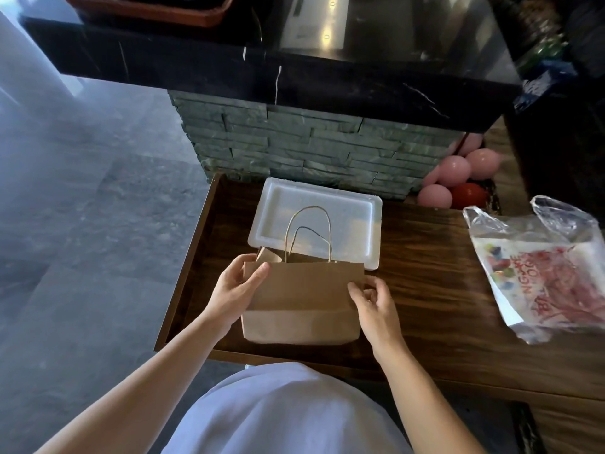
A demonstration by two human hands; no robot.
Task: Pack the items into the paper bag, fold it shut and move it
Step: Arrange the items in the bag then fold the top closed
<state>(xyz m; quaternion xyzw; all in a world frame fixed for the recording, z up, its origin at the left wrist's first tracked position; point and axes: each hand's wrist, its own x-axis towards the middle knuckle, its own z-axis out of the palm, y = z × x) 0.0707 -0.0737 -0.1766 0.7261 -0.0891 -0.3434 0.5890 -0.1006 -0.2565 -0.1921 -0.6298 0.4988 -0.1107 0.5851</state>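
Observation:
A brown paper bag [302,301] with twisted paper handles stands on the wooden table, its near wall facing me. My left hand [234,290] grips the bag's upper left corner, thumb over the front wall. My right hand [371,298] pinches the upper right edge. The handles stick up above the rim. What is inside the bag is hidden. A white foam tray [366,221] lies flat just behind the bag.
A printed plastic bag [543,273] lies on the table at the right. Pink balls [455,170] and a red one [469,195] sit at the back right. A stone-faced counter [294,149] with a black top rises behind the table [425,290].

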